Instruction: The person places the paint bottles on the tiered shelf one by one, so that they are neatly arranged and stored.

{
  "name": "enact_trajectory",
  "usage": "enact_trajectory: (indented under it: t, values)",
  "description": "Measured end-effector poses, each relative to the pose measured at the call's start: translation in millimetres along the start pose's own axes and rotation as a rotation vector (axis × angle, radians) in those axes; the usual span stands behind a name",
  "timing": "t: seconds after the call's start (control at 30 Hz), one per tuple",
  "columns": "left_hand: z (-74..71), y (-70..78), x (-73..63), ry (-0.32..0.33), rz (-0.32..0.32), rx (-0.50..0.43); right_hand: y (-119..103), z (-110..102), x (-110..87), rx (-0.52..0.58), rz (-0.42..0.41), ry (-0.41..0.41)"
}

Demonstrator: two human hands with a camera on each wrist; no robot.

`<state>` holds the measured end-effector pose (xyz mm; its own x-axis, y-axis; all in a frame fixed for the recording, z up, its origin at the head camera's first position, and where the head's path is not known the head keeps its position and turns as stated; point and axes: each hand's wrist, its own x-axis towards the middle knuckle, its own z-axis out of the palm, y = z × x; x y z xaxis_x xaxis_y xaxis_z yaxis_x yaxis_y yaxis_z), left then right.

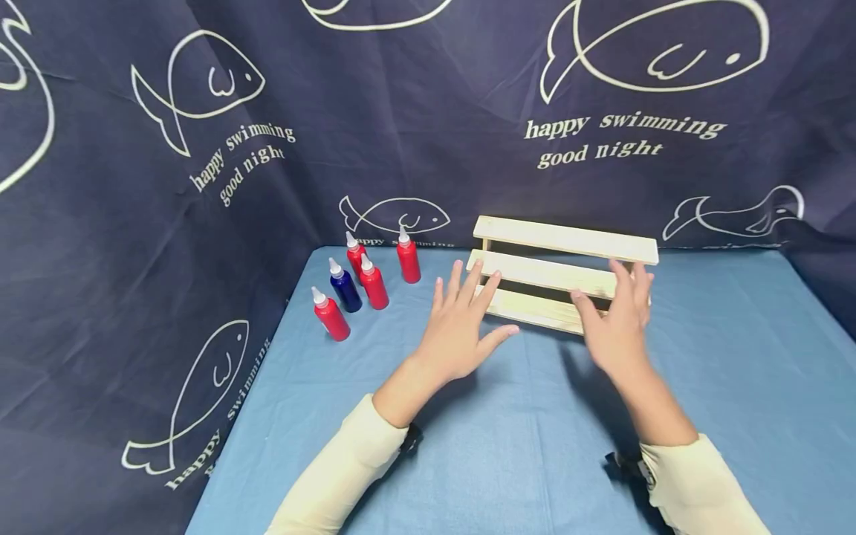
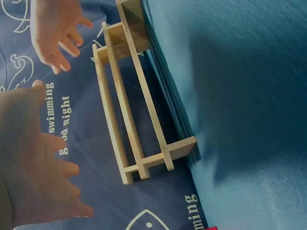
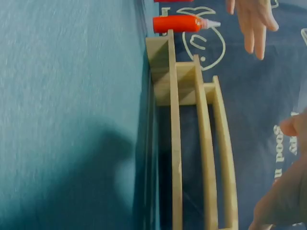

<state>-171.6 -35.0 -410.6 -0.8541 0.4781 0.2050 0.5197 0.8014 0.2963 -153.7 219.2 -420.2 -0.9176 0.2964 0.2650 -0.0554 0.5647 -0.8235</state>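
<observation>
A three-tier stepped rack of pale wood (image 1: 545,269) stands at the back of the table. My left hand (image 1: 458,334) hovers in front of its left part, fingers spread and holding nothing. Before the rack's right end is my right hand (image 1: 618,327), its fingers loosely extended and nothing in them. Both wrist views show the hands apart from the slatted rack (image 2: 127,110). From the right wrist, a red bottle (image 3: 175,24) appears beyond the rack's far end.
Left of the rack stand several red squeeze bottles (image 1: 409,260) with white nozzle tips and one dark blue bottle (image 1: 345,290). Blue cloth (image 1: 495,461) covers the table. A navy curtain (image 1: 401,111) with fish drawings hangs behind and to the left.
</observation>
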Motion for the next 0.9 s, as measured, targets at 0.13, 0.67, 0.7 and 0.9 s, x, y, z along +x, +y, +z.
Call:
enact_trajectory:
  t: [0.13, 0.67, 0.7, 0.9]
  values:
    - [0.4, -4.2, 0.3, -0.046, -0.022, -0.042, 6, -3, 10.7, 0.174, 0.153, 0.129]
    - [8.0, -35.7, 8.6, 0.165, -0.134, -0.631, 46, -8, 54.9, 0.838, 0.461, 0.453]
    - [8.0, -37.2, 9.1, 0.201, -0.16, -0.676, 48, -7, 57.0, 0.86, 0.463, 0.471]
    - [5.0, -43.7, 12.1, 0.365, -0.247, -0.823, 62, -6, 70.5, 0.978, 0.528, 0.58]
